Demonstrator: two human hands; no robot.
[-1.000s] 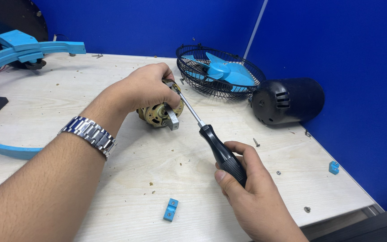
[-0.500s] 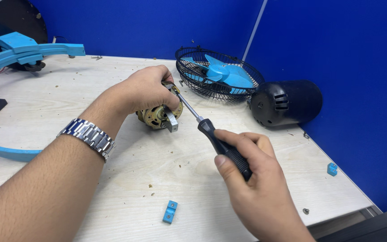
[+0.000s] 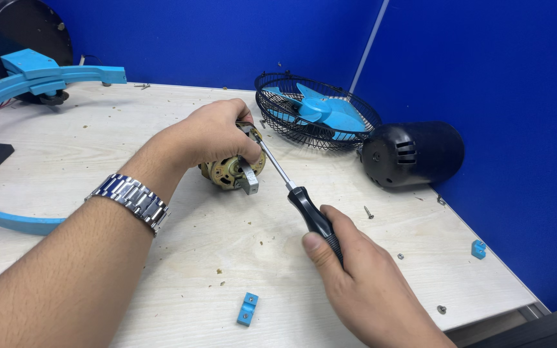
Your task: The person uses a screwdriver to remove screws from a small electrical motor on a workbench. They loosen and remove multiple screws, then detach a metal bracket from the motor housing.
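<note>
Left hand [image 3: 217, 135] is clamped down over the small fan motor [image 3: 232, 171], which sits mid-counter, copper windings peeking out under the fingers. Right hand [image 3: 356, 277] is wrapped tight around the black handle of a screwdriver [image 3: 291, 191], shaft angling up and left, its tip meeting the top of the motor right at the left hand's fingertips. The counter [image 3: 182, 258] is pale wood grain, speckled with crumbs and debris, a few loose screws [image 3: 369, 212] to the right. A small blue clip [image 3: 247, 309] lies near the front edge. Far right, the black wire fan guard with blue blades [image 3: 317, 113], and beside it the black motor housing [image 3: 414, 154]. Deep blue partition walls [image 3: 485, 77] close in behind and to the right.
</note>
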